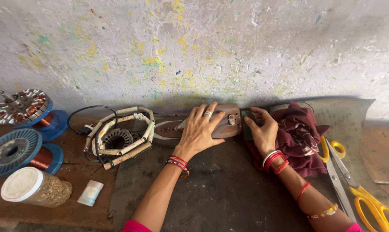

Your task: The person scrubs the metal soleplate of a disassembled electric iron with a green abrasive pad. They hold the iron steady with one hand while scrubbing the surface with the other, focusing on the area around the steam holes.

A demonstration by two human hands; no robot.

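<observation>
A: Dark rubbery mat under a paint-flecked wall. Nearest, below the right hand, yellow-handled scissors.

B: Left hand lies flat, fingers spread, pressing the brown oval iron-like metal plate. Right hand curls round that plate's end, beside a maroon cloth.

A: Left of the left hand: a white-lidded jar, then a wound motor stator and blue copper-wire spools.

Bottom left on the desk: clear round jar lying tilted, white lid, brownish grainy fill. Just right of it, small white packet with pale blue tint, lying flat. No signs or screens in view.
</observation>
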